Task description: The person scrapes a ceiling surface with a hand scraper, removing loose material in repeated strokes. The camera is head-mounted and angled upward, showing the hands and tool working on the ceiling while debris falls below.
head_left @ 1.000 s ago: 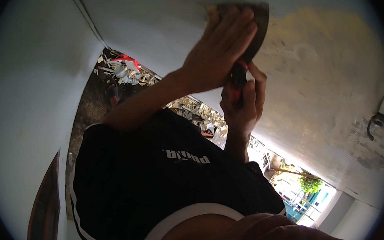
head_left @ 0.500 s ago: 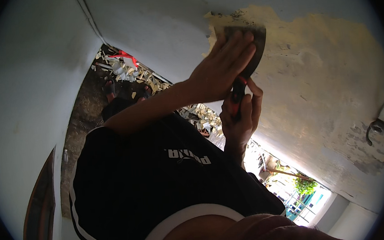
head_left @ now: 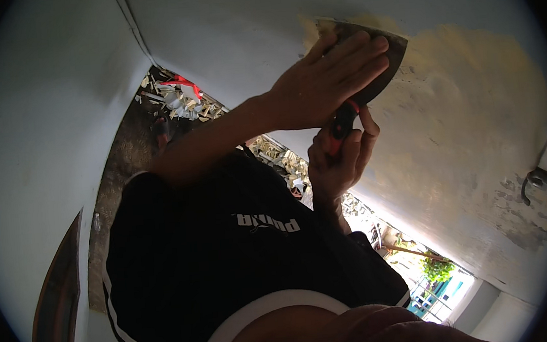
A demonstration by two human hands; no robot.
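A wide scraper (head_left: 394,58) with a dark blade and a black-and-red handle lies against the wall. My right hand (head_left: 343,159) is wrapped round its handle, thumb and fingers closed. Stretched across the blade, my left hand (head_left: 324,80) presses it flat with straight fingers. The blade's far edge meets the upper part of a yellowish patch (head_left: 450,48) where the pale blue-grey coat is gone. My left hand hides part of the blade, and the blade covers some of the patch.
Flakes and broken chips (head_left: 187,100) pile along the wall's foot, with a red scrap (head_left: 183,85) among them. A cable (head_left: 130,21) runs down the corner. A metal hook-like fitting (head_left: 534,179) sits at the right. Plants (head_left: 436,267) show in a bright opening at lower right.
Both hands and the scraper have shifted up and slightly right along the wall. The blade is tilted differently and covers more of the patch's upper edge.
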